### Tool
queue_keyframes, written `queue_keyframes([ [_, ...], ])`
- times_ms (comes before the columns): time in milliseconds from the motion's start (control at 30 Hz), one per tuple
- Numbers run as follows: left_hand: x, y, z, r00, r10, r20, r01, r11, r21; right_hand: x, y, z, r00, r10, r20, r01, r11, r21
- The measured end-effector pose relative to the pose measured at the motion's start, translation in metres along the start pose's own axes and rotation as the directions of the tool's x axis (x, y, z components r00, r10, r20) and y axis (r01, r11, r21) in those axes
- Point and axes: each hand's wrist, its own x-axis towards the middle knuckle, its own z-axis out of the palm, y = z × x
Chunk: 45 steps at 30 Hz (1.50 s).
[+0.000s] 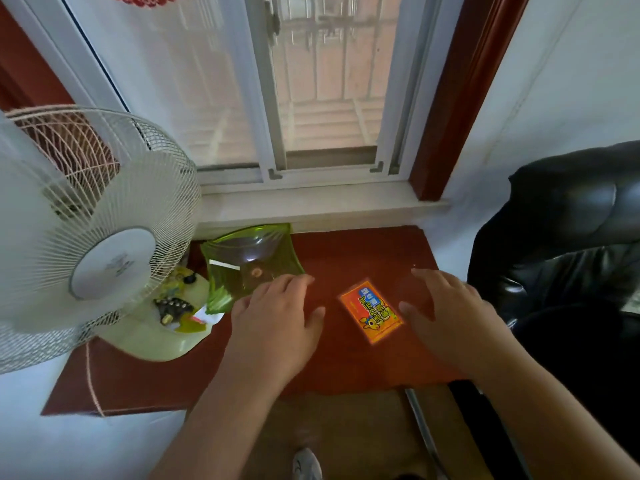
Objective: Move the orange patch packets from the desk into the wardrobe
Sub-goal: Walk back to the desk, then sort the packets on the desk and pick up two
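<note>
Head view: orange packet flat on desk, between both empty, wide grips.

The packet lies flat on the desk, between the left hand and the right hand. Left of the packet, past the left hand, sits a dish, and farther left a fan. Behind the packet runs the windowsill; right of it stands a chair.
</note>
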Motion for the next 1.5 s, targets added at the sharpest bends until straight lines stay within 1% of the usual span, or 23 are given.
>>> queue_keyframes([
  [200, 0.023, -0.009, 0.016, 1.0, -0.011, 0.008, 0.011, 1.0, -0.013, 0.021, 0.001, 0.01, 0.998, 0.02, 0.052, -0.02, 1.0, -0.005],
  [333, 0.038, -0.007, 0.029, 0.998, -0.049, 0.026, 0.05, 0.999, -0.017, 0.044, 0.008, 0.014, 0.997, 0.001, 0.073, -0.001, 1.0, -0.005],
  [433, 0.047, -0.006, 0.041, 0.995, -0.086, 0.042, 0.087, 0.996, -0.015, 0.068, 0.017, 0.027, 0.994, -0.01, 0.11, 0.007, 1.0, 0.03],
  [533, 0.057, -0.006, 0.061, 0.991, -0.113, 0.069, 0.115, 0.993, -0.03, 0.1, 0.034, 0.055, 0.979, 0.007, 0.202, -0.024, 0.996, 0.081],
  [700, 0.076, -0.002, 0.106, 0.985, -0.131, 0.116, 0.14, 0.988, -0.071, 0.149, 0.064, 0.114, 0.939, 0.043, 0.341, -0.065, 0.996, 0.053],
  [800, 0.088, -0.002, 0.137, 0.981, -0.132, 0.143, 0.144, 0.987, -0.076, 0.171, 0.074, 0.141, 0.922, 0.044, 0.384, -0.064, 0.997, 0.039],
  [1033, 0.107, -0.005, 0.203, 0.953, -0.196, 0.23, 0.216, 0.974, -0.065, 0.198, 0.078, 0.174, 0.916, 0.126, 0.381, -0.124, 0.992, -0.029],
  [1167, 0.112, -0.009, 0.228, 0.955, -0.177, 0.237, 0.186, 0.982, -0.016, 0.204, 0.088, 0.196, 0.908, 0.149, 0.391, -0.135, 0.989, -0.063],
  [1233, 0.117, -0.012, 0.238, 0.955, -0.173, 0.24, 0.176, 0.984, 0.011, 0.205, 0.091, 0.204, 0.92, 0.146, 0.363, -0.128, 0.989, -0.075],
  [1300, 0.122, -0.013, 0.246, 0.949, -0.179, 0.261, 0.185, 0.983, 0.001, 0.208, 0.095, 0.208, 0.93, 0.15, 0.336, -0.14, 0.989, -0.054],
  [1433, 0.125, -0.008, 0.261, 0.937, -0.17, 0.304, 0.18, 0.984, -0.004, 0.218, 0.103, 0.212, 0.926, 0.165, 0.341, -0.199, 0.978, 0.067],
  [1500, 0.124, -0.005, 0.268, 0.929, -0.177, 0.324, 0.192, 0.981, -0.015, 0.22, 0.106, 0.214, 0.925, 0.171, 0.338, -0.213, 0.973, 0.089],
])
